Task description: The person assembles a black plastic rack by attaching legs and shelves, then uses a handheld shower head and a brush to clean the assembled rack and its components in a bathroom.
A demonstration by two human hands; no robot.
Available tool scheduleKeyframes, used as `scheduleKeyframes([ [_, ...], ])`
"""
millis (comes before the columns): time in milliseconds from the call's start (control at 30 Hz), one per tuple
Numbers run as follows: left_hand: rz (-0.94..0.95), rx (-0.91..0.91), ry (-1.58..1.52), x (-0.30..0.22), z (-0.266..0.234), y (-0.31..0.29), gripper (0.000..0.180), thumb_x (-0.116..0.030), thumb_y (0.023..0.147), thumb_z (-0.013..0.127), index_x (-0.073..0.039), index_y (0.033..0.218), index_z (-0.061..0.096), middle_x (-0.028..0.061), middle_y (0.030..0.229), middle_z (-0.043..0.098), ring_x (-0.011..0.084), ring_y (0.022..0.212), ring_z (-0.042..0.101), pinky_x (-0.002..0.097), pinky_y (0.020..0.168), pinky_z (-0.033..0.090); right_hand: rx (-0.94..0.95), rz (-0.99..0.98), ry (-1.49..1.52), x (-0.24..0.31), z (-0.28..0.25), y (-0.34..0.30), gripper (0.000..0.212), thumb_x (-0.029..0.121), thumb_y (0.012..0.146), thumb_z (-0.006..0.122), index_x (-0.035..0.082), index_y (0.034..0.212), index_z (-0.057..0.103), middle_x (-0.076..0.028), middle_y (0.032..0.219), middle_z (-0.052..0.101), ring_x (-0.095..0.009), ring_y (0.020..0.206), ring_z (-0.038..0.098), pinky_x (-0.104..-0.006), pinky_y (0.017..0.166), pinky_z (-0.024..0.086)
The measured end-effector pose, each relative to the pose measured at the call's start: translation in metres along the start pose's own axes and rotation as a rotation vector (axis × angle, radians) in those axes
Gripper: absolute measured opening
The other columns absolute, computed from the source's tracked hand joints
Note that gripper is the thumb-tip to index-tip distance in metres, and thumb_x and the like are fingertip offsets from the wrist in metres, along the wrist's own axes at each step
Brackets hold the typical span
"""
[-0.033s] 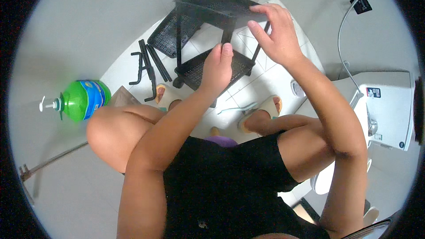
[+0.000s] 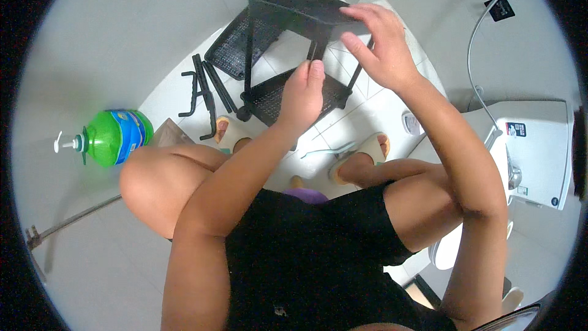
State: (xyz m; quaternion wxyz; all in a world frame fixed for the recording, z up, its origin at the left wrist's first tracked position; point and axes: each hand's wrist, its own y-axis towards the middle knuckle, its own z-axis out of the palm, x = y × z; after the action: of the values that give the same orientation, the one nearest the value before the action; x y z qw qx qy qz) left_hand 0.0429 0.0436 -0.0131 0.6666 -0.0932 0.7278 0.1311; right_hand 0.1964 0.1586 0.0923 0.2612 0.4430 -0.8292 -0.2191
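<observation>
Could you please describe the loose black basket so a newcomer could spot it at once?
Start at the large wheeled black rack. Beyond its left side, on the tiled floor near the grey wall, lies the loose black basket. Unlike the rack's tiers, it lies on its own, outside the upright posts.

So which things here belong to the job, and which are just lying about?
Likely job parts:
- black two-tier mesh rack
- loose black rectangular mesh tray
- slim black bars

Likely lying about:
- green plastic pump bottle
- thin pale-blue strip

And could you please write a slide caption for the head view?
Left hand holding the near post, right hand at the upper shelf of a black rack.
</observation>
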Motion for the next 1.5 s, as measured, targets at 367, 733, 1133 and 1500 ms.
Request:
scheduleKeyframes([
  [367, -0.060, 0.075, 0.149, -0.031, -0.002, -0.005, 0.046, -0.042, 0.107, 0.050, 0.000, 0.093, 0.061, 0.0265, 0.080, 0.065, 0.0490, 0.078, 0.063, 0.0518, 0.070, 0.048, 0.007, 0.234, 0.379, 0.016, 0.016, 0.000, 0.026, 0.024, 0.102, 0.062, 0.007, 0.120, 0.071, -0.014, 0.104, 0.071, -0.030, 0.098, 0.069, -0.0373, 0.089, 0.053],
  [733, 0.027, 0.073, 0.303, -0.044, -0.002, 0.000, 0.046, -0.041, 0.107, 0.051, 0.002, 0.097, 0.062, 0.0280, 0.081, 0.066, 0.0511, 0.081, 0.065, 0.0545, 0.071, 0.050, 0.017, 0.166, 0.173, 0.036, -0.001, 0.008, 0.026, 0.023, 0.099, 0.063, 0.010, 0.121, 0.071, -0.014, 0.087, 0.069, -0.033, 0.082, 0.067, -0.0425, 0.076, 0.052],
  [1133, 0.095, -0.057, 0.573, 0.017, -0.065, 0.069, 0.082, -0.049, 0.089, 0.077, 0.001, 0.146, 0.044, 0.0268, 0.131, 0.060, 0.0414, 0.126, 0.057, 0.0500, 0.108, 0.045, 0.126, 0.032, 0.215, -0.034, -0.031, -0.042, 0.019, 0.010, 0.091, 0.060, 0.004, 0.107, 0.052, -0.017, 0.109, 0.058, -0.037, 0.104, 0.055, -0.0445, 0.097, 0.044],
  [1500, -0.330, 0.454, -0.477, 0.001, -0.054, 0.061, 0.019, -0.021, 0.100, 0.063, -0.004, 0.110, 0.064, 0.0030, 0.083, 0.065, 0.0137, 0.076, 0.067, 0.0302, 0.064, 0.054, 0.317, -0.093, -0.063, -0.020, -0.062, -0.009, 0.024, 0.028, 0.084, 0.055, 0.004, 0.082, 0.059, -0.019, 0.083, 0.062, -0.042, 0.086, 0.061, -0.0495, 0.081, 0.047],
])
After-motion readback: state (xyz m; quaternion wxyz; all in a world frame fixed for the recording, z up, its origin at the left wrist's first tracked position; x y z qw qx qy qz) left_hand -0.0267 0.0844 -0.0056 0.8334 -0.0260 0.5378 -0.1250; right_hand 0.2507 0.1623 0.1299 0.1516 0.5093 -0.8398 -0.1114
